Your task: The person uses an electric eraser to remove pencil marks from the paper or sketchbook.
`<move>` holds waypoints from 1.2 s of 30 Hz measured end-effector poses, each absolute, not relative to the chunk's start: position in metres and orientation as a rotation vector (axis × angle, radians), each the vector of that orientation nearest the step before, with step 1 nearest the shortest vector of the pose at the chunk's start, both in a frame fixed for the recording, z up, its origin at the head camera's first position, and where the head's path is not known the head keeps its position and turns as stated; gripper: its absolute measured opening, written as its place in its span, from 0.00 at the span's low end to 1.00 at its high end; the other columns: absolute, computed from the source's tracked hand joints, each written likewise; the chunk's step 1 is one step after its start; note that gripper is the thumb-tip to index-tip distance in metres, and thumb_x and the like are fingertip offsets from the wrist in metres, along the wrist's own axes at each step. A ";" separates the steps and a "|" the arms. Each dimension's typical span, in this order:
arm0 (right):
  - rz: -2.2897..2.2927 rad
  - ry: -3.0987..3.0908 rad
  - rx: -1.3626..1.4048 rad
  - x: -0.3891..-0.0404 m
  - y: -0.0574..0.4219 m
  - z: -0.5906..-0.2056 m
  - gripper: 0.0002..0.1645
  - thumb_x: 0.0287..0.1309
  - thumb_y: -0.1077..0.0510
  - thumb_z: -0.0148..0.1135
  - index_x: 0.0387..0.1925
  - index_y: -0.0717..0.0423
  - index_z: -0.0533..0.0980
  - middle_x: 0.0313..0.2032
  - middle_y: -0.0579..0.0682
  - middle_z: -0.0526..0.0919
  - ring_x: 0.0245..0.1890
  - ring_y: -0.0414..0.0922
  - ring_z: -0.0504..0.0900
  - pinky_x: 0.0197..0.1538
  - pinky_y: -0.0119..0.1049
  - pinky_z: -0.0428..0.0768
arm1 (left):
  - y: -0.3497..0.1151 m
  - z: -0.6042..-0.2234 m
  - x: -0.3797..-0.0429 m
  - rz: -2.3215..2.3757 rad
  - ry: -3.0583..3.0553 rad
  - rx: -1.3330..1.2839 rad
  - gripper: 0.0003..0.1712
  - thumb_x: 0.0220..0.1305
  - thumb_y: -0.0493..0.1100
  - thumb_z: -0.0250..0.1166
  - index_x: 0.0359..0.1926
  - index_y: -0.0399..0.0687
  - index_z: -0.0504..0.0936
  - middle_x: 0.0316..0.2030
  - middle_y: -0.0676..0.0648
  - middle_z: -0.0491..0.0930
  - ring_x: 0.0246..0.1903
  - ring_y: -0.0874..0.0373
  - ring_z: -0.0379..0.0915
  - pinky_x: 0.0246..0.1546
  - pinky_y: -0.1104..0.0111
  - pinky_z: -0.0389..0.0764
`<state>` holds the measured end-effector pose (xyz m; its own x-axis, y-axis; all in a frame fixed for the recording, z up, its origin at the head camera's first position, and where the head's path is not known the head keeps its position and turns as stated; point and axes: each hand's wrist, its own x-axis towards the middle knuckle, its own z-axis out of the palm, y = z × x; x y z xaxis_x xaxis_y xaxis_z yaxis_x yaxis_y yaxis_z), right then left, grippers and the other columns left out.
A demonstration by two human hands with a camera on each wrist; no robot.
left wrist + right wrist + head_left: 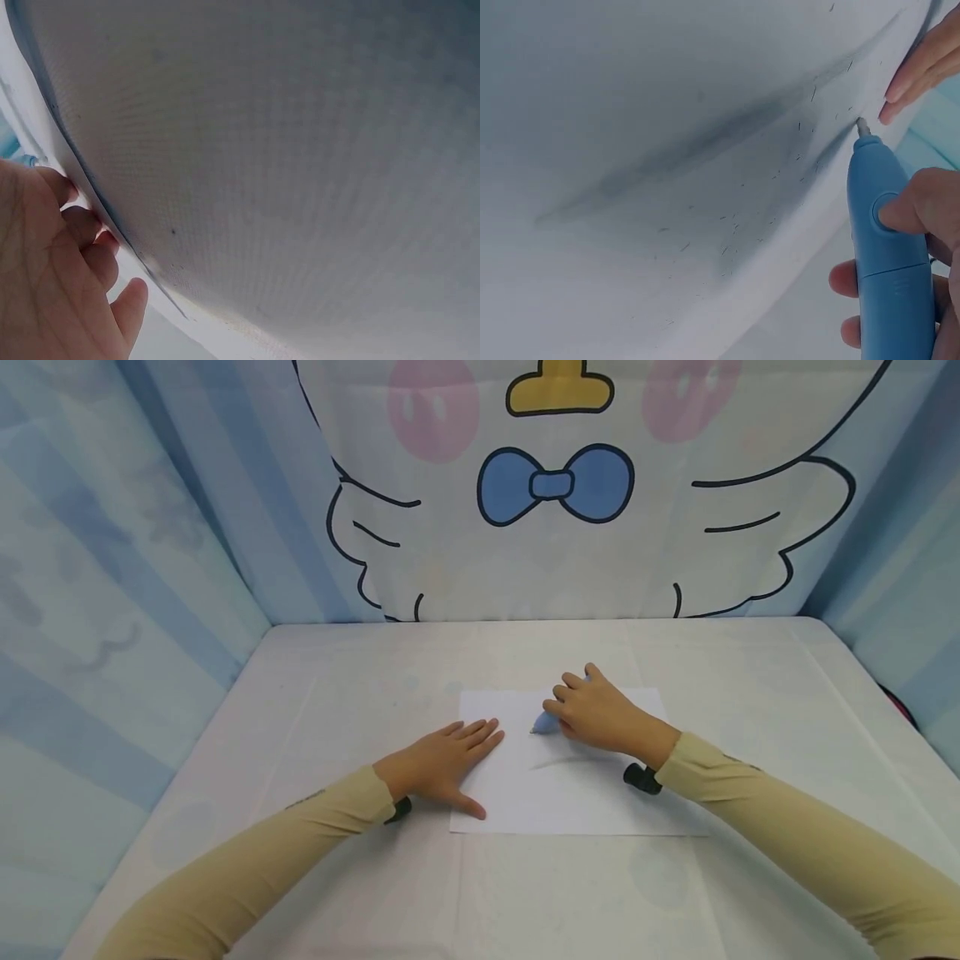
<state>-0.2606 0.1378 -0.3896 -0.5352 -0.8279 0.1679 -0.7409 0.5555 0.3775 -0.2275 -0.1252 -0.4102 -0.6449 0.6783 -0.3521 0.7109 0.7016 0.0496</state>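
My right hand (603,714) grips a blue electric eraser (889,232), its thumb on the round button. The eraser's narrow tip (863,126) points down at a white sheet of paper (525,806). A faded grey pencil stroke (712,142) curves across the sheet, with small dark crumbs (735,225) scattered beside it. On the sheet's left edge rests my left hand (442,764), fingers spread and thumb apart. In the left wrist view the fingers of that hand (52,255) lie along the paper's edge.
Under the sheet is a table with a white cloth (360,893). Behind it hangs a curtain with a cartoon figure and blue bow tie (555,485). Blue-and-white curtains (97,610) close off the sides. Dark wrist cameras (642,778) sit under both wrists.
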 end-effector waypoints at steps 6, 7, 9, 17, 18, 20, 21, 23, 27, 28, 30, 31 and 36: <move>-0.391 -2.463 1.284 -0.260 0.139 -0.387 0.13 0.51 0.52 0.68 0.39 0.50 0.78 0.35 0.49 0.83 0.37 0.47 0.77 0.41 0.49 0.74 | -0.125 -0.410 -0.227 -0.141 2.569 1.081 0.65 0.46 0.80 0.56 0.74 0.52 0.39 0.75 0.50 0.36 0.75 0.55 0.33 0.73 0.57 0.44; -0.396 -2.461 1.278 -0.261 0.139 -0.388 0.14 0.51 0.52 0.68 0.40 0.50 0.78 0.35 0.49 0.83 0.37 0.47 0.77 0.41 0.49 0.74 | -0.125 -0.410 -0.227 -0.143 2.569 1.081 0.65 0.46 0.80 0.56 0.74 0.52 0.38 0.75 0.50 0.36 0.75 0.55 0.33 0.73 0.57 0.44; -0.392 -2.460 1.278 -0.261 0.139 -0.388 0.13 0.51 0.52 0.68 0.39 0.50 0.78 0.35 0.49 0.83 0.37 0.47 0.77 0.41 0.49 0.75 | -0.124 -0.409 -0.227 -0.141 2.568 1.081 0.65 0.46 0.80 0.56 0.74 0.52 0.39 0.75 0.50 0.36 0.75 0.55 0.33 0.73 0.57 0.44; -0.399 -2.470 1.281 -0.261 0.141 -0.387 0.14 0.51 0.51 0.68 0.40 0.50 0.78 0.35 0.49 0.83 0.37 0.48 0.77 0.42 0.50 0.75 | -0.124 -0.411 -0.228 -0.145 2.567 1.080 0.66 0.46 0.80 0.55 0.74 0.53 0.38 0.75 0.51 0.34 0.75 0.55 0.32 0.73 0.56 0.44; -0.398 -2.469 1.282 -0.261 0.141 -0.387 0.14 0.50 0.51 0.68 0.39 0.50 0.78 0.35 0.49 0.83 0.37 0.48 0.77 0.43 0.50 0.75 | -0.124 -0.411 -0.228 -0.147 2.568 1.081 0.65 0.46 0.80 0.55 0.75 0.53 0.38 0.75 0.51 0.34 0.75 0.55 0.32 0.73 0.56 0.44; -0.400 -2.462 1.283 -0.261 0.141 -0.387 0.14 0.50 0.52 0.68 0.39 0.50 0.78 0.35 0.49 0.83 0.37 0.48 0.76 0.42 0.50 0.75 | -0.124 -0.411 -0.228 -0.155 2.570 1.082 0.66 0.46 0.81 0.54 0.74 0.53 0.37 0.75 0.51 0.34 0.75 0.56 0.32 0.73 0.57 0.44; -0.398 -2.461 1.284 -0.261 0.141 -0.387 0.14 0.50 0.52 0.68 0.39 0.50 0.78 0.35 0.49 0.83 0.37 0.48 0.76 0.42 0.50 0.74 | -0.124 -0.411 -0.228 -0.155 2.569 1.081 0.65 0.46 0.81 0.54 0.74 0.53 0.37 0.75 0.51 0.34 0.75 0.56 0.32 0.73 0.57 0.44; -0.393 -2.468 1.292 -0.261 0.141 -0.387 0.14 0.51 0.52 0.68 0.40 0.50 0.78 0.35 0.49 0.83 0.37 0.48 0.76 0.42 0.50 0.75 | -0.124 -0.411 -0.228 -0.146 2.570 1.083 0.65 0.46 0.80 0.55 0.74 0.53 0.38 0.75 0.51 0.35 0.75 0.55 0.32 0.73 0.57 0.44; -0.381 -2.481 1.296 -0.261 0.140 -0.386 0.14 0.51 0.52 0.67 0.40 0.50 0.79 0.36 0.49 0.83 0.38 0.48 0.77 0.43 0.51 0.75 | -0.124 -0.411 -0.229 -0.152 2.573 1.079 0.66 0.45 0.81 0.54 0.74 0.54 0.38 0.75 0.51 0.34 0.75 0.56 0.32 0.73 0.57 0.44; -0.386 -2.486 1.291 -0.261 0.139 -0.386 0.14 0.51 0.52 0.67 0.40 0.50 0.79 0.36 0.49 0.83 0.38 0.48 0.77 0.43 0.51 0.75 | -0.124 -0.411 -0.229 -0.150 2.574 1.078 0.66 0.46 0.81 0.54 0.74 0.54 0.37 0.75 0.51 0.34 0.75 0.56 0.32 0.73 0.57 0.44; -0.393 -2.495 1.279 -0.261 0.139 -0.385 0.14 0.51 0.52 0.67 0.40 0.50 0.79 0.36 0.49 0.84 0.38 0.48 0.77 0.45 0.51 0.75 | -0.124 -0.412 -0.229 -0.153 2.572 1.076 0.66 0.45 0.81 0.54 0.74 0.54 0.37 0.75 0.51 0.34 0.75 0.56 0.32 0.73 0.57 0.44; -0.397 -2.501 1.279 -0.262 0.139 -0.385 0.14 0.51 0.52 0.67 0.40 0.50 0.79 0.36 0.49 0.84 0.38 0.48 0.77 0.45 0.52 0.75 | -0.124 -0.412 -0.229 -0.150 2.570 1.074 0.66 0.45 0.81 0.54 0.74 0.54 0.37 0.75 0.51 0.34 0.75 0.56 0.32 0.73 0.57 0.44; -0.387 -2.505 1.289 -0.261 0.141 -0.386 0.14 0.50 0.52 0.68 0.39 0.50 0.79 0.35 0.49 0.83 0.37 0.48 0.76 0.44 0.51 0.75 | -0.124 -0.413 -0.228 -0.140 2.565 1.065 0.66 0.45 0.81 0.55 0.74 0.54 0.37 0.75 0.51 0.34 0.75 0.56 0.32 0.73 0.57 0.43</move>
<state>-0.2614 0.1412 -0.3857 -0.5543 -0.8208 0.1379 -0.7408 0.5621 0.3678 -0.2285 -0.1242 -0.4126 -0.6519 0.6659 -0.3629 0.7013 0.7114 0.0456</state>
